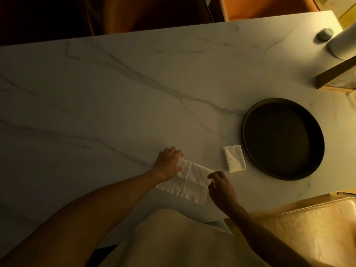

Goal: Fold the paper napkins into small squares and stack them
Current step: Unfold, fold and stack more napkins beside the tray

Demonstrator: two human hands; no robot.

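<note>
A white paper napkin lies unfolded flat on the marble table, near its front edge, with crease lines crossing it. My left hand rests on the napkin's far left corner and presses it down. At the napkin's right corner my right hand has its fingertips pinched on the edge. A small stack of folded white napkins sits just right of the open one, apart from both hands.
A round dark tray lies right of the stack. A wooden box, a white cylinder and a small grey object stand at the far right. A tan chair seat is at lower right.
</note>
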